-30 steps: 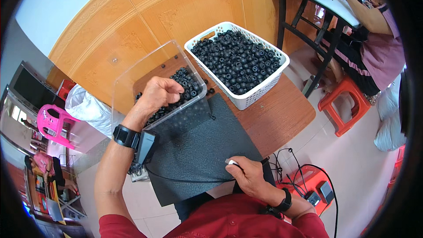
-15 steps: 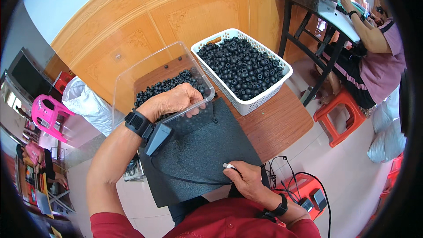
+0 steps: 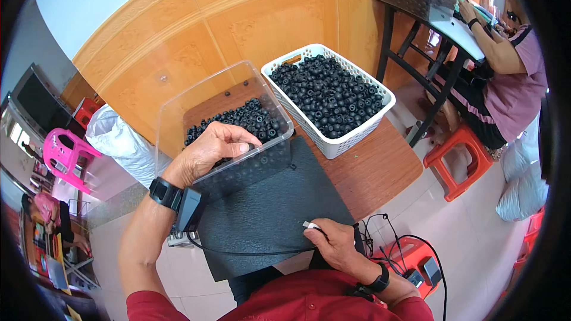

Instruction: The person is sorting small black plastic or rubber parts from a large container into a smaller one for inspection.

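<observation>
My left hand is over the near wall of a clear plastic box, fingertips drawn together. Whatever they may pinch is too small to make out. Inside the box lie many small round black pieces with holes. Near the front edge of a dark textured mat, my right hand is closed on a small white piece with a pale tip. A black cable runs from the device on my left wrist toward my right hand; its end is hidden.
A white perforated basket heaped with black pieces stands right of the box on a brown wooden table. A red stool with cables and small devices is at lower right. Another person sits at a table farther right.
My left hand has shifted left, away from the box's right corner, and its fingers now point right across the near wall. My right hand has hardly moved.
</observation>
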### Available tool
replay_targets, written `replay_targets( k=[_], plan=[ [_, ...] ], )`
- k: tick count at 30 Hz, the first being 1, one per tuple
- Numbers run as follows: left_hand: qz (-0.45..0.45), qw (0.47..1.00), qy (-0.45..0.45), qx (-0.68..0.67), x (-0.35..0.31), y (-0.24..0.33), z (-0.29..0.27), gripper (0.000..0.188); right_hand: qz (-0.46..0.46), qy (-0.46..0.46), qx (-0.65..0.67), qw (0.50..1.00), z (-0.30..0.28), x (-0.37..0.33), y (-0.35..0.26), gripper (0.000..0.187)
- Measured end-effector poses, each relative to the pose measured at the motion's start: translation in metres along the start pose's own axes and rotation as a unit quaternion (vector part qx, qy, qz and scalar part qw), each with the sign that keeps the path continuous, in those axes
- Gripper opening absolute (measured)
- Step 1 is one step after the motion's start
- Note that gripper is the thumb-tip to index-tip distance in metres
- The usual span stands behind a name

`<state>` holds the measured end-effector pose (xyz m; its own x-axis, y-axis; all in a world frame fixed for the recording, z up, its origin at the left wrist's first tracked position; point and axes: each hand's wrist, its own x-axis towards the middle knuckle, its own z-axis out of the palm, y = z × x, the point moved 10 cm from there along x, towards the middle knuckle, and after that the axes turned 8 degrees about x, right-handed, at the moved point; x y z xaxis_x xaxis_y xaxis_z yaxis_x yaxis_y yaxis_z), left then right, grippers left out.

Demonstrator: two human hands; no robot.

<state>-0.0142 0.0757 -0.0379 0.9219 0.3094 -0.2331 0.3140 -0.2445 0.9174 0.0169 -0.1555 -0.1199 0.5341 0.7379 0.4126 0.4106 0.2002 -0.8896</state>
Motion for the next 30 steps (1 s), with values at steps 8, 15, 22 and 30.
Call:
replay_targets(
  k=[8, 15, 22, 30],
  plan=[
    [0.162, 0.977, 0.141, -0.01, -0.049, 0.038, -0.011, 0.023, 0.032, -0.016, 0.006, 0.999, 0.002, -0.003, 0.003, 0.015],
    [0.16, 0.976, 0.092, -0.117, -0.083, 0.02, 0.054, 0.029, 0.097, -0.018, 0.095, 0.991, 0.003, -0.002, 0.002, 0.014],
    [0.187, 0.933, 0.111, -0.288, -0.085, -0.024, 0.077, 0.028, -0.023, -0.013, 0.08, 0.996, 0.006, 0.02, -0.047, 0.015],
    [0.162, 0.929, 0.125, -0.31, -0.091, -0.039, 0.091, 0.028, -0.083, -0.021, 0.057, 0.995, 0.016, 0.028, -0.067, 0.014]
  ],
)
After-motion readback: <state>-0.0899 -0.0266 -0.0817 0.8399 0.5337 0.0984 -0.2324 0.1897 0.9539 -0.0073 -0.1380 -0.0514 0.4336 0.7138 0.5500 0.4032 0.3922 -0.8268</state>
